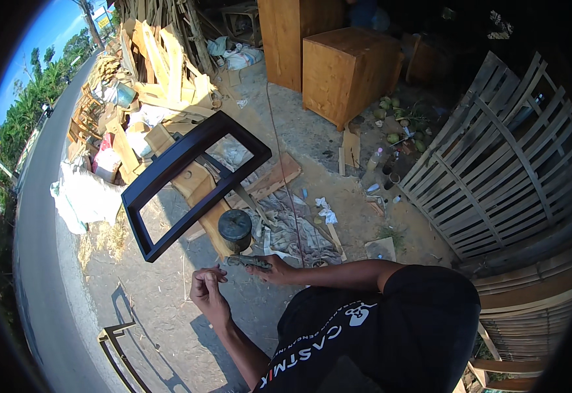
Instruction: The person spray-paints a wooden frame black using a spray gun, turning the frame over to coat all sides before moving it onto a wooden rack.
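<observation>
My right hand [276,270] is wrapped round the handle of a spray gun [249,262]. A dark round paint cup [235,226] sits on top of the gun. Left of the gun's front, my left hand [209,295] has its fingers curled in, and nothing shows in them. Beyond both hands, a dark-painted wooden frame [191,229] with rectangular openings rests tilted across a wooden plank [197,183]. The frame stands apart from the gun and from my hands. My right palm and the gun's trigger are hidden.
A brown wooden cabinet [348,72] stands at the back. Bamboo slat panels [495,170] lean at the right. Scrap wood [161,65] and a white sack [89,196] lie at the left, beside the road [47,242]. A thin hose [278,144] crosses the ground. Another dark frame piece [117,350] is at lower left.
</observation>
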`<state>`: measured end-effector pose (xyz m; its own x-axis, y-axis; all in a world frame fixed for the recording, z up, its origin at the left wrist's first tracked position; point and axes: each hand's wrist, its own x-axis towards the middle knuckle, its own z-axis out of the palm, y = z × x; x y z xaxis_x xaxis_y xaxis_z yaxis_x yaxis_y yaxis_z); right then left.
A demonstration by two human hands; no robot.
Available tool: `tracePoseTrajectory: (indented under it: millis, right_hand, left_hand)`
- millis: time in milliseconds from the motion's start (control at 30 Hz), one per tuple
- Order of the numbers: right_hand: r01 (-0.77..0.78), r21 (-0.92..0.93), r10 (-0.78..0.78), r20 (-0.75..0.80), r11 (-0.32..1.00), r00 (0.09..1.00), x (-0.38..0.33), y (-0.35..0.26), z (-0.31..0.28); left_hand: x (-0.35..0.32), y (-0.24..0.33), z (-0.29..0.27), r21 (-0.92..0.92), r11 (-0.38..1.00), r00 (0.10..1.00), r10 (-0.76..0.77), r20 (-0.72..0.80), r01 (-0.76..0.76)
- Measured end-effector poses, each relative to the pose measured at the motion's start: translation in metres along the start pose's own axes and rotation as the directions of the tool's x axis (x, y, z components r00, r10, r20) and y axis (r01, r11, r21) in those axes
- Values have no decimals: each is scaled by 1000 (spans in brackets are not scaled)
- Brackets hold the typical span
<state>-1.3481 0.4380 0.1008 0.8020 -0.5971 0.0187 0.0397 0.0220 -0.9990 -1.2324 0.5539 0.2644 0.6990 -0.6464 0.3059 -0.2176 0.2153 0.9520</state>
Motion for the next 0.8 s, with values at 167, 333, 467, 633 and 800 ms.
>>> tracePoseTrajectory:
  millis: [167, 333, 467, 633, 800]
  right_hand:
    - [187, -155, -187, 15, 970, 982, 1, 6, 4]
    - [58, -46, -59, -11, 997, 998, 2, 15, 13]
    - [41, -81, -43, -24, 996, 999, -2, 13, 13]
    - [43, -151, -40, 24, 988, 999, -4, 3, 23]
    - [27, -149, -15, 84, 989, 996, -7, -12, 23]
  left_hand:
    - [15, 118, 55, -434, 833, 796, 503, 337, -342]
    - [-2, 190, 90, -832, 554, 647, 632, 426, 7]
    - [-9, 185, 87, -910, 380, 599, 693, 400, 168]
    - [2, 159, 56, -839, 541, 592, 696, 408, -58]
    - [-4, 63, -9, -363, 911, 980, 196, -42, -198]
